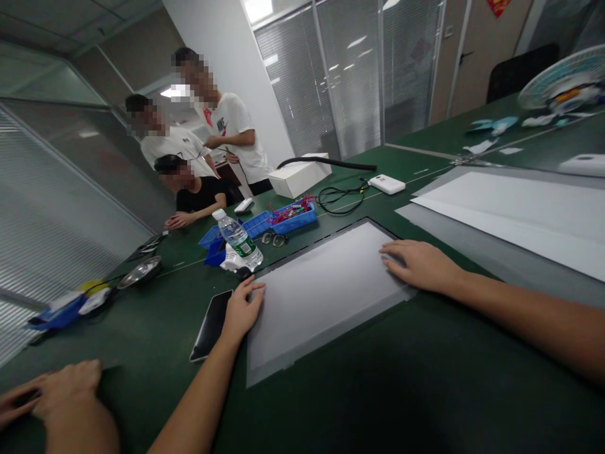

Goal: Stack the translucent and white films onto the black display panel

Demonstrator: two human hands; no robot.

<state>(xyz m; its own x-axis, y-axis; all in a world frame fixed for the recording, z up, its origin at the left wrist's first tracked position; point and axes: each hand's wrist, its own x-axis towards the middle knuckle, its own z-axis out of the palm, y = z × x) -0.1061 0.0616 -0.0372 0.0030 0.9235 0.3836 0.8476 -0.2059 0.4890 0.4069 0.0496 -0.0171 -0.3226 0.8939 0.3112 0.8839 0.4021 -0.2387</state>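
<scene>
A flat grey-white panel [321,290] in a dark frame lies on the green table [378,391] in front of me. My left hand [242,309] rests on the panel's left edge, fingers stretched out flat. My right hand [418,265] lies palm down on the panel's right edge, fingers spread. Neither hand holds anything. A black phone [212,325] lies just left of my left hand.
Another person's hands [61,391] rest at the table's near left. A water bottle [239,239], blue trays [283,221], glasses, a white box [300,176], cables and large white sheets [515,208] lie beyond. Three people are at the far left; a fan [564,82] stands at the far right.
</scene>
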